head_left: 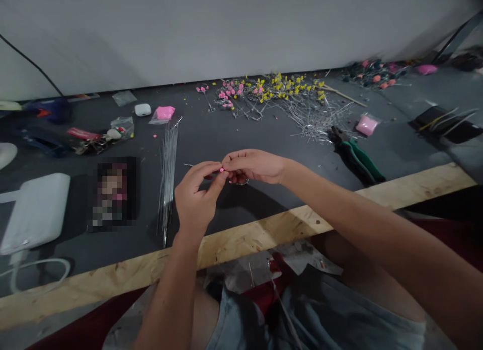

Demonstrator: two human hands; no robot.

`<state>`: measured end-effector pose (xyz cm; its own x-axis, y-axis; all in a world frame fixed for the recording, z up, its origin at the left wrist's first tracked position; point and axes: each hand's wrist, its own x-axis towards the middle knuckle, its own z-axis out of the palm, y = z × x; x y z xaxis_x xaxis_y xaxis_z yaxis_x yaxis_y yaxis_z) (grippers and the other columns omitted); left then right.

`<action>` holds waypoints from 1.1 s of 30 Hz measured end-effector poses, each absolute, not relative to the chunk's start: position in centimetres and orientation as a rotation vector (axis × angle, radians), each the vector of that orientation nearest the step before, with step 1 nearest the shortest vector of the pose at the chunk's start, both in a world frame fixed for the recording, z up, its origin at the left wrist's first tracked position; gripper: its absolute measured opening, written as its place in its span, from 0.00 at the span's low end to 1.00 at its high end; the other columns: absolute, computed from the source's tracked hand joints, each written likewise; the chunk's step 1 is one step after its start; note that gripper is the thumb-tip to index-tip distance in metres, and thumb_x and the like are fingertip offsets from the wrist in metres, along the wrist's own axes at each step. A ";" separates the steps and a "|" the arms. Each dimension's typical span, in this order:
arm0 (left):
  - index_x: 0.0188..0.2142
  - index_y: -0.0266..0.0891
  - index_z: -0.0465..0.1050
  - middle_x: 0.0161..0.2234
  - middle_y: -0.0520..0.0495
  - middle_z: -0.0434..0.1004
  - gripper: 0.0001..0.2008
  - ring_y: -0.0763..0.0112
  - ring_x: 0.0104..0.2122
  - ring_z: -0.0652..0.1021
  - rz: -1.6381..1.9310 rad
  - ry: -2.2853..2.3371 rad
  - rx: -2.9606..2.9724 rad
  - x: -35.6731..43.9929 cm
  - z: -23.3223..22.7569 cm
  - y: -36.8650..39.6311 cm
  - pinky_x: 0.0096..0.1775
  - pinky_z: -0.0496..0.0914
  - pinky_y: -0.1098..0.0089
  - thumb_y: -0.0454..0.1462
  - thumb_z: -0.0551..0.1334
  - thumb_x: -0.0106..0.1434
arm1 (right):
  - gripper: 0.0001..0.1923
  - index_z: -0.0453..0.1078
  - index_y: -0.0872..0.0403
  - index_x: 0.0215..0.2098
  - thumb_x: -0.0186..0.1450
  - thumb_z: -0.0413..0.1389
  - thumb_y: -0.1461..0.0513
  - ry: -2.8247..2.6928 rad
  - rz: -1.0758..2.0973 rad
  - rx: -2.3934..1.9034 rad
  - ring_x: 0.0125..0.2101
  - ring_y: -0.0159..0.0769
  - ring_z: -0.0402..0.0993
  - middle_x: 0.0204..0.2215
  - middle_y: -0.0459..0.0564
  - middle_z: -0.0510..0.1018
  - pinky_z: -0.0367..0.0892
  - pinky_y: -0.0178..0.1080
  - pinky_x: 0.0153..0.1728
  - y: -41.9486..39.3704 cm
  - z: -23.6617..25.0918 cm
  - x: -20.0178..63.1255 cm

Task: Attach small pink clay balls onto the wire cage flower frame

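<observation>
Above the dark tabletop my two hands meet at the fingertips. Between thumb and index finger, my left hand (196, 196) pinches a small pink piece of modelling clay (222, 170). My right hand (254, 166) is closed too, its thumb and index finger pressed against the same bit from the right. Under its curled fingers a thin silvery wire (244, 182) shows in part; whether the fingers grip it is hidden. A bundle of straight metal wires (168, 179) lies to the left of my left hand.
At the back lie wires with yellow tips (279, 88) and wires with pink tips (230, 90). Pliers with green handles (356, 156) rest at right, near a bagged pink lump (367, 124). A white power bank (37, 211) stands left. A wooden strip (264, 229) edges the table.
</observation>
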<state>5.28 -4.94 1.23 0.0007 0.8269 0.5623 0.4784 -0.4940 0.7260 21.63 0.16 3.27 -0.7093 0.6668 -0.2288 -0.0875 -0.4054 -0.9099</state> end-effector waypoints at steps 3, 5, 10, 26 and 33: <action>0.40 0.42 0.74 0.36 0.50 0.78 0.10 0.72 0.34 0.77 1.458 1.383 1.913 5.1 1.0 -5.0 0.38 0.72 0.70 0.36 0.64 0.56 | 0.05 0.67 0.56 0.27 0.59 0.56 0.62 -1.335 2.144 -0.826 0.23 0.25 0.65 0.22 0.42 0.68 0.56 0.29 0.21 0.0 3.3 21.5; 0.39 0.41 0.74 0.36 0.50 0.77 0.09 0.72 0.35 0.77 1.450 1.371 1.914 5.1 1.0 -5.0 0.38 0.72 0.69 0.36 0.64 0.57 | 0.05 0.67 0.56 0.27 0.59 0.55 0.62 -1.342 2.140 -0.837 0.23 0.25 0.65 0.22 0.42 0.68 0.56 0.29 0.21 0.0 3.3 21.5; 0.37 0.42 0.75 0.37 0.49 0.78 0.07 0.71 0.38 0.77 1.413 1.341 1.967 4.8 1.3 -5.1 0.40 0.72 0.69 0.35 0.63 0.57 | 0.05 0.68 0.56 0.27 0.58 0.56 0.61 -1.356 2.128 -0.854 0.23 0.24 0.65 0.23 0.42 0.68 0.56 0.30 0.22 0.0 2.9 21.4; 0.36 0.41 0.75 0.39 0.48 0.78 0.07 0.68 0.40 0.77 1.252 1.572 1.859 4.0 -0.1 -4.4 0.45 0.70 0.66 0.39 0.61 0.58 | 0.06 0.70 0.55 0.34 0.58 0.55 0.62 -1.325 1.645 -1.178 0.26 0.25 0.65 0.27 0.45 0.71 0.59 0.28 0.25 2.5 2.3 23.7; 0.31 0.41 0.75 0.41 0.46 0.79 0.05 0.61 0.50 0.72 1.091 1.576 2.083 3.8 -2.0 -2.9 0.51 0.65 0.56 0.39 0.62 0.57 | 0.10 0.70 0.56 0.37 0.58 0.52 0.62 -1.641 1.377 -1.387 0.26 0.27 0.62 0.28 0.45 0.72 0.57 0.30 0.26 3.1 -0.7 23.8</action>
